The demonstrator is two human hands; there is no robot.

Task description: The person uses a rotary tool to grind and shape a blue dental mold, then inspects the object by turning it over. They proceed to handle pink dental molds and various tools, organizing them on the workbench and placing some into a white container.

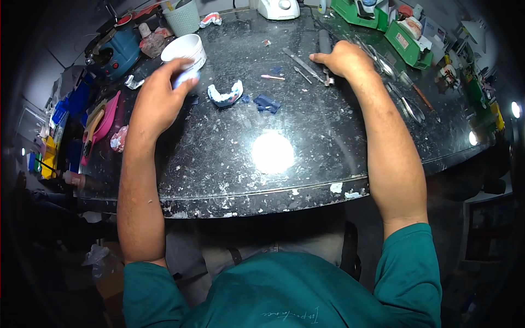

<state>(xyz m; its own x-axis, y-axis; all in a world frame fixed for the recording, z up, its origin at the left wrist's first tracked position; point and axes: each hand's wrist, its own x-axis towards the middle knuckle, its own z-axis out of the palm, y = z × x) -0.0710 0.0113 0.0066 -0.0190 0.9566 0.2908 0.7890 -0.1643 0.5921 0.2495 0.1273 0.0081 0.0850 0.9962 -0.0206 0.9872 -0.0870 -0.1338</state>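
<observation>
My left hand is in front of a white tub, its thumb and fingers closed on a small pale blue-white piece blurred by motion. Right of that hand, a horseshoe-shaped white dental arch with blue patches lies on the dark bench. Beside it are scraps of dark blue sheet, probably wax. At the far right, my right hand is closed, thumb pointing left across a dark grey bar-like tool. Its other fingers are mostly hidden. A flat metal blade and a thin pointed tool lie just left of it.
Metal hand tools are spread at the right, near green bins. A blue machine and a pale green basket stand at the back left. A pink dustpan lies at the left. A white device sits at the back.
</observation>
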